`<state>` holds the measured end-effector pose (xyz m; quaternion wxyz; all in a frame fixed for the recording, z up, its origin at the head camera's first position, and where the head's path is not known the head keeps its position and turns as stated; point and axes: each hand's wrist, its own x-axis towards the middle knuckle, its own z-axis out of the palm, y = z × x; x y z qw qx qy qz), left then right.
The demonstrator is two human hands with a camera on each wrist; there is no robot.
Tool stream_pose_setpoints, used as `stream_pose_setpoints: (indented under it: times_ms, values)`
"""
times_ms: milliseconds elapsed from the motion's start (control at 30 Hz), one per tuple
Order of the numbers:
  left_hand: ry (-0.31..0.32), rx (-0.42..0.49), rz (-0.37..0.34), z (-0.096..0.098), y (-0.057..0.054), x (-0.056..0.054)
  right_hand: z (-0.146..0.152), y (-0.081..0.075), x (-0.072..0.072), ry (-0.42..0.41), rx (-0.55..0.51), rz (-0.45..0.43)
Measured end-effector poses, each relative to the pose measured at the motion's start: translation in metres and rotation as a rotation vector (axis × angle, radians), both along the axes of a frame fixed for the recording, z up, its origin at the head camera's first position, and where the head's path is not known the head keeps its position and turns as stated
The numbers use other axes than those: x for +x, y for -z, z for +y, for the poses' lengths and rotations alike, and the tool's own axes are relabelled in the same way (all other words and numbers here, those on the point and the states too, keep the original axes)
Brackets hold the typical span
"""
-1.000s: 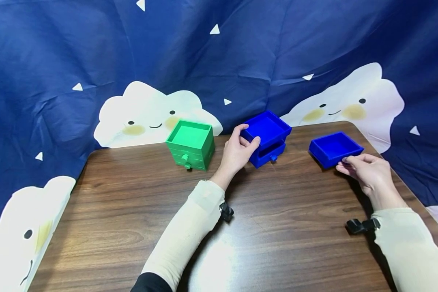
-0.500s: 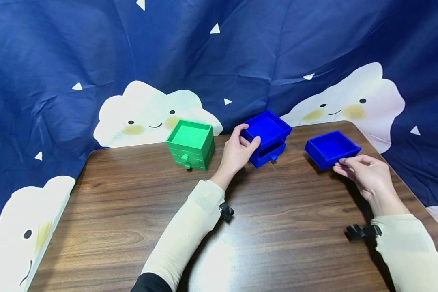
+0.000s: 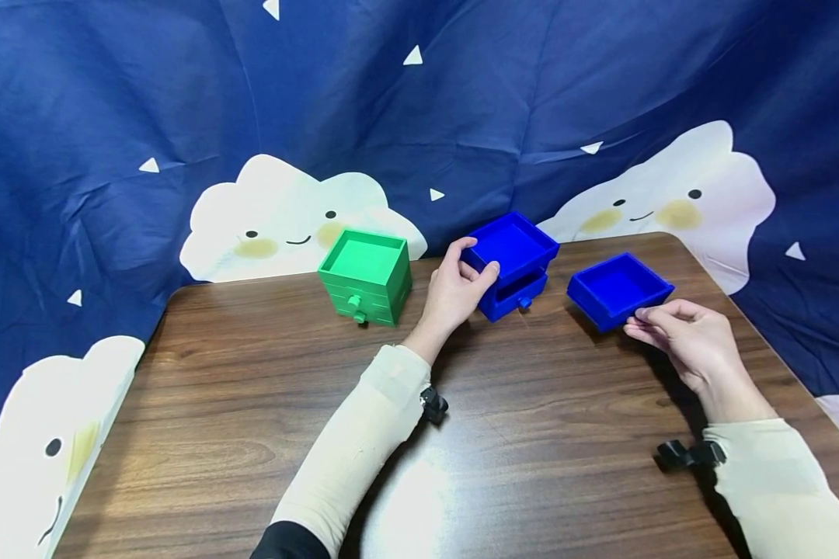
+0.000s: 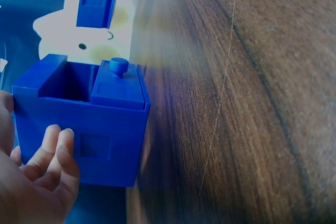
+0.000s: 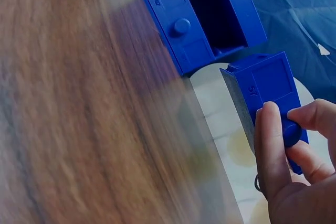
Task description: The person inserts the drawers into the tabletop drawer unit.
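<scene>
A small blue drawer cabinet (image 3: pixel 510 244) with a tray-like top stands near the table's back edge. My left hand (image 3: pixel 454 291) grips its upper left part, thumb at the near corner; in the left wrist view, fingers lie against its side (image 4: pixel 97 148). The cabinet's upper slot (image 5: pixel 212 17) is a dark opening, while a lower drawer with a round knob (image 5: pixel 182 26) sits inside. To the right, my right hand (image 3: pixel 692 341) pinches a separate blue drawer (image 3: pixel 604 310) by its knob (image 5: pixel 292 132). That drawer is held off the table, its hollow facing up.
A green drawer cabinet (image 3: pixel 395 291) with front knobs stands left of the blue one. All this is on a brown wooden table (image 3: pixel 252 435). Close behind its back edge hangs a dark blue cloth (image 3: pixel 363 93) with white clouds and triangles.
My right hand has carried the blue drawer leftward, closer to the blue cabinet. The left hand, the blue cabinet and the green cabinet have stayed still.
</scene>
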<state>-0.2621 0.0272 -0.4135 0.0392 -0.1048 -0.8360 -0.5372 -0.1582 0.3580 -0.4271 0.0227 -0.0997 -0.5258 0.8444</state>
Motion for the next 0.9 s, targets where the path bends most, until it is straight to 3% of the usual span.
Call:
stream_pose_setpoints:
  times_ms: [900]
  values:
    - [0.003,-0.003,0.003,0.0,0.0,0.0,-0.045,0.002,-0.001,-0.091,0.097,0.028]
